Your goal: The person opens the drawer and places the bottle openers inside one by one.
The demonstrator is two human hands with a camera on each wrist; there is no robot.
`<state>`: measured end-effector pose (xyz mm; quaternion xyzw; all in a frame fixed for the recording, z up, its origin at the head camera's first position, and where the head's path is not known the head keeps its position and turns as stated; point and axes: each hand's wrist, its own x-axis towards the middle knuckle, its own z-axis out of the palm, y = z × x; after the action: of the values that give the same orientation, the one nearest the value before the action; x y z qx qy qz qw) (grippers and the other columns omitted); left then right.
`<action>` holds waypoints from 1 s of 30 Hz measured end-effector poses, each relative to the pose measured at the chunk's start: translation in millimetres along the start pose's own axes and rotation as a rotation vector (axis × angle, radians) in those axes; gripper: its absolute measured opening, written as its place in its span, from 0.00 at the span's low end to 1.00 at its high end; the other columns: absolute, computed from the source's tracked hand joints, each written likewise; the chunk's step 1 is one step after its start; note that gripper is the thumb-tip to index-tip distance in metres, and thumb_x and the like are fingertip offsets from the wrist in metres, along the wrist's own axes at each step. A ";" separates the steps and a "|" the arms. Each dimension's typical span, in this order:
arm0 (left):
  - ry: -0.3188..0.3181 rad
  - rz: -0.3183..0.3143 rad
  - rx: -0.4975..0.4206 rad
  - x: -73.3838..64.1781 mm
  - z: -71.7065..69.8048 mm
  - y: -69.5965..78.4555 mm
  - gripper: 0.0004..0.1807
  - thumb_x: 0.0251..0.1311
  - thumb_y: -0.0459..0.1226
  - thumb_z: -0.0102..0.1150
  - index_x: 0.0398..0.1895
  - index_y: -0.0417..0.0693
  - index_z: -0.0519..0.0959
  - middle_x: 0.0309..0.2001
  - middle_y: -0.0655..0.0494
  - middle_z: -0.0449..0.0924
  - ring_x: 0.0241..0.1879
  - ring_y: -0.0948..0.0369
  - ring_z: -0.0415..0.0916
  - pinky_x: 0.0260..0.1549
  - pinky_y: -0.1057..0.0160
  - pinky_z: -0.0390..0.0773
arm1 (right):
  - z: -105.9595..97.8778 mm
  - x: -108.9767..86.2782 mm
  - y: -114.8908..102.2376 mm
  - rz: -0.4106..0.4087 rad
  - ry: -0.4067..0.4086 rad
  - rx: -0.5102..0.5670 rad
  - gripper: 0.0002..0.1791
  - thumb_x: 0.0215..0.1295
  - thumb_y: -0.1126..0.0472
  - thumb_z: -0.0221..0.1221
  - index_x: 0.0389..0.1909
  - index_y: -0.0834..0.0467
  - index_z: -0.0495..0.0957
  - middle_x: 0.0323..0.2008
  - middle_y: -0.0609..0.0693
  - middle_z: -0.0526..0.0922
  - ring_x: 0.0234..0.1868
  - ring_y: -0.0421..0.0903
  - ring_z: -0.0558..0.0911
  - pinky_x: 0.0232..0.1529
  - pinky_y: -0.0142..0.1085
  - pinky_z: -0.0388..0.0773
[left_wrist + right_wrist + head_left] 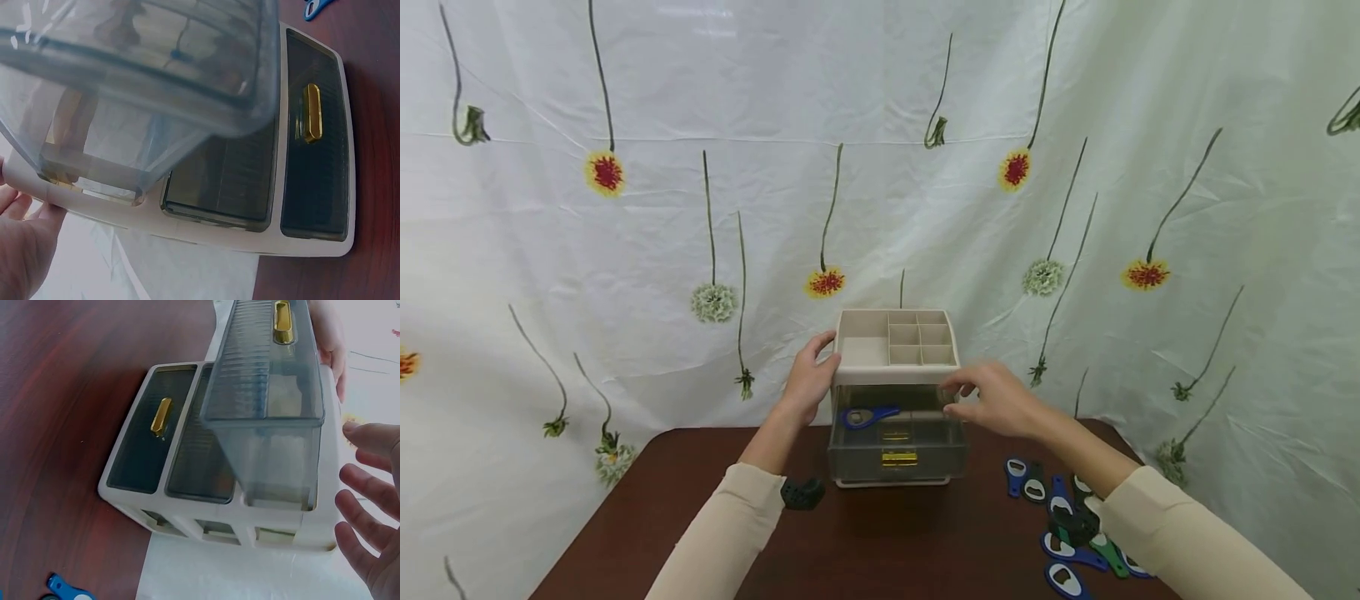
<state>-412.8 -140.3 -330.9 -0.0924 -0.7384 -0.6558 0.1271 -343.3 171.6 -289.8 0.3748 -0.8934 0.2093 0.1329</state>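
Note:
A cream drawer box (862,350) with a compartmented top stands upright on the table. Its smoky clear top drawer (865,461) is pulled well out, and a blue bottle opener (859,417) lies inside. My left hand (807,379) holds the box's upper left edge, thumb towards the front; that grip also shows in the left wrist view. Beside the upper right front, my right hand (1000,400) hovers with loosely bent fingers. In the right wrist view its fingers (365,481) are spread, apart from the box, with nothing in them.
Several blue, green and black bottle openers (1060,575) lie on the dark table (865,550) at the right, under my right forearm. Two lower drawers are shut, the bottom one with a gold handle (161,417). A flower-print cloth (775,100) hangs behind.

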 end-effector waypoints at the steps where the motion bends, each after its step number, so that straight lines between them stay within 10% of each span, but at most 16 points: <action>1: -0.004 0.000 -0.004 -0.5 -0.6 -0.8 0.28 0.77 0.32 0.50 0.78 0.43 0.64 0.79 0.46 0.57 0.74 0.47 0.59 0.64 0.43 0.68 | 0.8 -2.7 1.9 -0.004 0.002 0.006 0.14 0.68 0.58 0.69 0.51 0.58 0.87 0.47 0.52 0.87 0.45 0.50 0.84 0.46 0.46 0.80; 30: -0.008 0.005 -0.050 -0.2 0.1 -3.7 0.29 0.77 0.32 0.50 0.78 0.42 0.63 0.79 0.46 0.56 0.73 0.47 0.60 0.65 0.43 0.68 | 9.3 -94.2 39.3 0.179 0.023 0.040 0.15 0.66 0.56 0.71 0.51 0.56 0.86 0.47 0.50 0.87 0.43 0.47 0.85 0.42 0.46 0.81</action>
<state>-413.7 -140.7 -334.5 -0.0998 -0.7221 -0.6733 0.1235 -308.1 249.8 -345.9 0.2937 -0.9173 0.2423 0.1167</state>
